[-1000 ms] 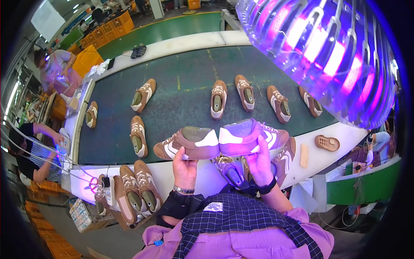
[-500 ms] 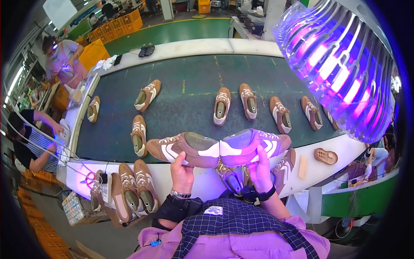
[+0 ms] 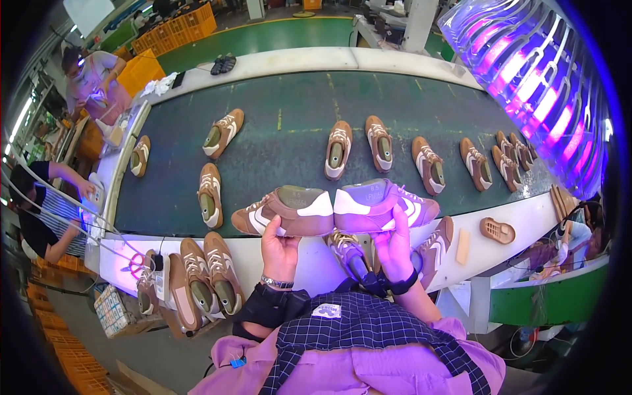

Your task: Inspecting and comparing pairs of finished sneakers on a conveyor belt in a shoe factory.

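Two brown sneakers with white side stripes and white heel patches hang over the near edge of the belt, heel to heel. My left hand (image 3: 280, 249) is closed round the sole side of the left sneaker (image 3: 270, 216), whose toe points left. The right sneaker (image 3: 408, 209), toe to the right and tinted violet by the lamp, is gripped by my right hand (image 3: 394, 249). Olive shoe lasts fill both openings. Behind my right hand, another sneaker (image 3: 345, 247) and a tilted one (image 3: 438, 247) rest by the near ledge, partly hidden.
Several more sneakers (image 3: 339, 148) stand on the dark green belt (image 3: 276, 171). A lamp (image 3: 533, 85) glows violet at upper right. On the white ledge (image 3: 316, 263) lie a tan sole (image 3: 497, 230) and a strip (image 3: 463, 246). More shoes (image 3: 220, 263) stand at left; two people work beyond.
Both sneakers stay heel to heel in my hands, slightly higher in view. The view has shifted: the lamp sits further right, and more sneakers show at the belt's right end.
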Motion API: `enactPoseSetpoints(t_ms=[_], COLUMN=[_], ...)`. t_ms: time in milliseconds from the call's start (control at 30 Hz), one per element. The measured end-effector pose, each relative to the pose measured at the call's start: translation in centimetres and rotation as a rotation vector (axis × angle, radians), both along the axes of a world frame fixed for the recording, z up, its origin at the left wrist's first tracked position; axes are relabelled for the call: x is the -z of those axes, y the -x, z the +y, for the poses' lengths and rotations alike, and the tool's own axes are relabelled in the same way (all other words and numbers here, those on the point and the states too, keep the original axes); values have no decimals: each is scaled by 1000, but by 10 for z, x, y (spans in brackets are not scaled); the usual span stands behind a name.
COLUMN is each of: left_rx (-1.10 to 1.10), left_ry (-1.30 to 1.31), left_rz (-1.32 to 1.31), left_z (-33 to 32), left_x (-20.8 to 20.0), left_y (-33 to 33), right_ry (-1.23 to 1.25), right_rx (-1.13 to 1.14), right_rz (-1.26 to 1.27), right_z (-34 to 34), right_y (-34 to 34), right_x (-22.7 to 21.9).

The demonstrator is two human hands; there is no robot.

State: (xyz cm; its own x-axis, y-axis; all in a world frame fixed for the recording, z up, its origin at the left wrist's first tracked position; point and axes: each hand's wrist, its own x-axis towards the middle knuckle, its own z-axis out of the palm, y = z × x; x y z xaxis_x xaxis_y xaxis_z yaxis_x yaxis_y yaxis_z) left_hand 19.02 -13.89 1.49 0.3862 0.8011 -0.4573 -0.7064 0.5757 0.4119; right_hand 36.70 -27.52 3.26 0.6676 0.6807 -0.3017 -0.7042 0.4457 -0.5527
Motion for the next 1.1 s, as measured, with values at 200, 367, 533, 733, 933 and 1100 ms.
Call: enactPoseSetpoints(t_ms=[200,367,533,733,933,1100], left_rx=[15,14,15,13,17,14], left_ry=[15,14,11,10,2,4], left_rz=[-15,4,5,10,4,17], left_z=[-3,-6,-9,-13,-15,-16], left_x=[3,2,1,-1,-1,-2], left_y=[-3,-8,-10,-12,-13,-17], right_ry=[4,-16,-10,-15,-18,-13], right_rx=[10,-2,20,24,40,43], right_rz=[-1,-6,1,11,32,37], right_z=[-5,-11,-14,-16,-16,-17], right_y=[0,-4,-4,-2,-3,-8], right_x=[-5,-3,-5,-13,-11,-7])
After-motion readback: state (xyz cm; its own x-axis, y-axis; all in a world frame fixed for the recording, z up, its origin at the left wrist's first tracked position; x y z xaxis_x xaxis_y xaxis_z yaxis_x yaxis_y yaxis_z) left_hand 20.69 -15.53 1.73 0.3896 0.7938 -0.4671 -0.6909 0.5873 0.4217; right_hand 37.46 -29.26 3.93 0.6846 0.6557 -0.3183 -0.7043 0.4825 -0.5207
